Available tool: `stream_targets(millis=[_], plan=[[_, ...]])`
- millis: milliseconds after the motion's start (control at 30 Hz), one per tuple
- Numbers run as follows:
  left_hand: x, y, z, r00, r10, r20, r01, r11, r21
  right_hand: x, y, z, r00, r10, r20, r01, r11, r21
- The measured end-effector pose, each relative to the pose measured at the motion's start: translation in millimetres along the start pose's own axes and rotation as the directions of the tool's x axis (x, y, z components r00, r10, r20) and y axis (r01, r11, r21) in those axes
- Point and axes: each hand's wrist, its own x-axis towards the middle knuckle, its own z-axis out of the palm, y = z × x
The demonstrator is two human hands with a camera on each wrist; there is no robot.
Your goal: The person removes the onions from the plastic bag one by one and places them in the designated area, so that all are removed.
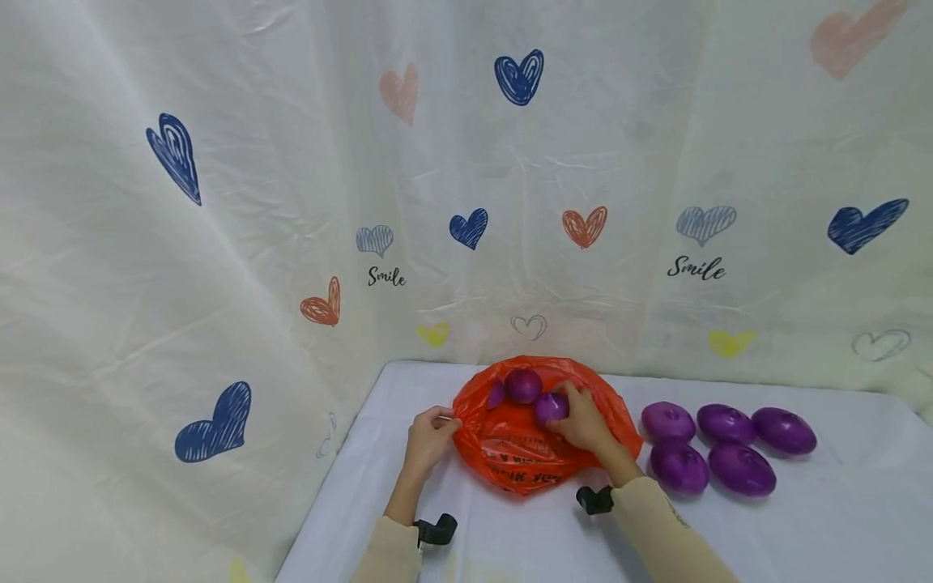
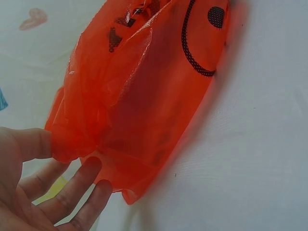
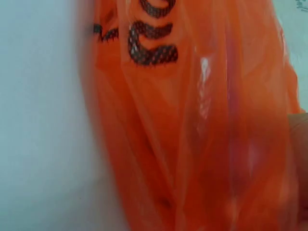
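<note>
Orange bag (image 1: 519, 453) near table's (image 1: 838, 526) back edge by the curtain (image 1: 219, 243); open cloth in front.
Left hand (image 1: 430, 437) pinches bag's left rim; right hand (image 1: 579, 421) inside, fingers curled round purple onion (image 1: 550, 407); five onions (image 1: 725, 423) lie just right.

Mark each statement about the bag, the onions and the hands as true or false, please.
1. The right hand grips an onion inside the orange bag. True.
2. Five onions lie on the table to the right of the bag. True.
3. The left hand holds an onion. False: it pinches the bag's edge.
4. The bag is blue. False: it is orange with black print.
</note>
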Motion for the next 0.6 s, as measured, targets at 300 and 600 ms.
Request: stream_targets(millis=[300,600], plan=[[1.1,-2.1,0.5,1.000,-0.002,-0.001,0.002,1.000,0.009,-9.1,-9.6,8.7,1.000,-0.005,0.022,0.005,1.000,0.015],[0.6,-1.5,-0.1,1.000,0.003,0.010,-0.003,1.000,0.000,-19.3,-22.7,8.5,0.997,-0.077,-0.019,0.078,0.996,0.047]])
